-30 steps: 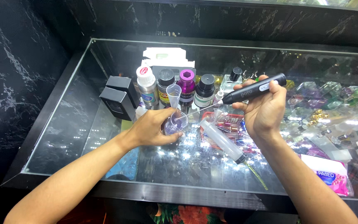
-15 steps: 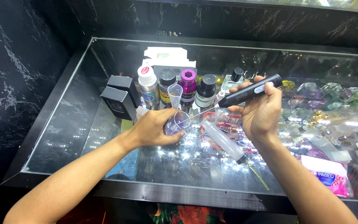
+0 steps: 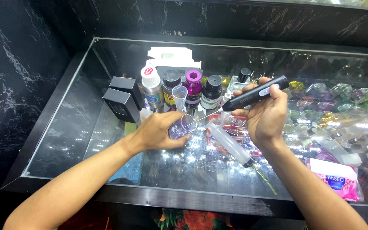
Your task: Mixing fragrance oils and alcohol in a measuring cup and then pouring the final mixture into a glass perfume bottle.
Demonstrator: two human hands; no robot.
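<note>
Cup: a small clear plastic cup (image 3: 180, 126) sits at the centre of the frame, on the glass counter (image 3: 77, 123).
Left hand: the left hand (image 3: 158, 131) is wrapped around the cup, fingers closed on its side.
Right hand: the right hand (image 3: 265, 114), right of centre, is clenched on a black pen-shaped mixer (image 3: 256, 92), tilted down to the left; its thin wire shaft (image 3: 201, 118) reaches into the cup.
Behind the cup: a row of bottles (image 3: 192, 87) and a clear funnel-shaped beaker (image 3: 179, 97) stand just beyond it, with two black boxes (image 3: 122, 100) to their left.
Near side: a large clear syringe (image 3: 230, 143) lies just right of the cup, below the right hand.
Edges: the counter's dark frame (image 3: 47, 123) runs down the left and along the bottom.
Open room: bare glass shows at lower centre and on the left; the right is crowded with small packets, a pink tissue pack (image 3: 336, 179) at lower right.
</note>
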